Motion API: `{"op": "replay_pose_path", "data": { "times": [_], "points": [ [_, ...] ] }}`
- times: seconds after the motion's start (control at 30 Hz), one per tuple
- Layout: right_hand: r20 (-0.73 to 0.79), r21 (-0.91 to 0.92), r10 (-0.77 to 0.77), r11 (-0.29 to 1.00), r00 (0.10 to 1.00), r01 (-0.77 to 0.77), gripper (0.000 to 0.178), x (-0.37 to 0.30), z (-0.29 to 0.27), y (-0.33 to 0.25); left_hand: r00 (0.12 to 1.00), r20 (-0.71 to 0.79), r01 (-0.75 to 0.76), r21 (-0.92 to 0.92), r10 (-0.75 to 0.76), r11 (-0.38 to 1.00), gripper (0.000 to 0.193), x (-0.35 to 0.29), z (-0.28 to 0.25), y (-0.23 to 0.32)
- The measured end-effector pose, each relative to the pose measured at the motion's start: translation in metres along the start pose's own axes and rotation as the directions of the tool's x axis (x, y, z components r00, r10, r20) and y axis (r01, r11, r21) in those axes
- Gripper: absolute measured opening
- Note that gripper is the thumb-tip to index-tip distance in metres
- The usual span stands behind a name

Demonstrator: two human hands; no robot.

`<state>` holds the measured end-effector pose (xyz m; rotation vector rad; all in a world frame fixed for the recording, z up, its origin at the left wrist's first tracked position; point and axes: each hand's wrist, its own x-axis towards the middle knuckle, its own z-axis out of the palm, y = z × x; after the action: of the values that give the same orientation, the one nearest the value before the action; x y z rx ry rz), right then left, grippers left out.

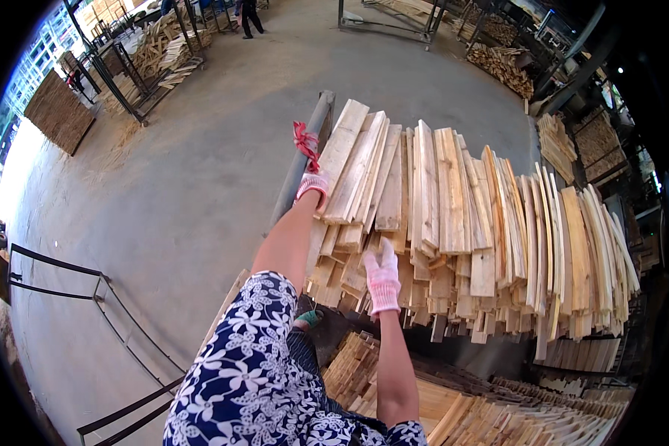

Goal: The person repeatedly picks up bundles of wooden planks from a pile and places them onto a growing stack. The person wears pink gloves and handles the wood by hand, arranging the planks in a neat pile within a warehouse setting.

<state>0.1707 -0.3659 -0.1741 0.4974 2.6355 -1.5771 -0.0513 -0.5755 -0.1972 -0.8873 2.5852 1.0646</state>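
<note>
Head view: pale, flat wooden boards (453,193) lie stacked ahead. White-and-pink-gloved left hand (314,189) is at their left edge, grip not determinable; similarly gloved right hand (381,276), fingers spread, is at near ends. Apparent step: handling boards; next likely calls for steady contact.

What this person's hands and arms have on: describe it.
The left hand and right hand wear pale knit gloves with pinkish cuffs. The left sleeve is navy with white flowers and stops near the elbow; the right sleeve, partly in view, matches. Both forearms are bare.
</note>
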Motion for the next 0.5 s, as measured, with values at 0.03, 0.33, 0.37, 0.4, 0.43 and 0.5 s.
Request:
{"op": "replay_pose_path", "data": {
  "times": [0.03, 0.33, 0.37, 0.4, 0.43, 0.5],
  "points": [
    [0.01, -0.087, -0.005, 0.996, 1.0, 0.006, 0.069, 0.025, 0.017, -0.022, 0.997, -0.024, 0.071, 0.063, -0.07, 0.995, 0.071, 0.019, -0.009, -0.011],
    [0.075, -0.198, 0.445, 0.884, 0.892, -0.424, 0.116, 0.109, 0.065, -0.077, 0.974, 0.217, 0.044, 0.097, -0.064, 0.994, 0.07, -0.003, -0.017, -0.001],
    [0.05, -0.201, 0.457, 0.875, 0.888, -0.44, 0.118, 0.114, 0.059, -0.074, 0.965, 0.26, 0.025, 0.076, -0.044, 0.997, 0.072, -0.027, -0.025, 0.016],
    [0.042, -0.176, 0.46, 0.877, 0.887, -0.446, 0.119, 0.116, 0.065, -0.085, 0.994, 0.106, 0.019, 0.053, -0.025, 0.998, 0.074, -0.034, -0.026, 0.014],
    [0.034, -0.162, 0.479, 0.868, 0.877, -0.468, 0.12, 0.113, 0.07, -0.085, 0.999, -0.033, 0.022, 0.038, -0.02, 0.999, 0.076, -0.04, -0.022, 0.008],
    [0.017, -0.162, 0.475, 0.87, 0.88, -0.466, 0.119, 0.113, 0.077, -0.087, 0.986, 0.164, 0.034, -0.006, -0.033, 0.999, 0.078, -0.024, -0.031, 0.005]
  ]
}}
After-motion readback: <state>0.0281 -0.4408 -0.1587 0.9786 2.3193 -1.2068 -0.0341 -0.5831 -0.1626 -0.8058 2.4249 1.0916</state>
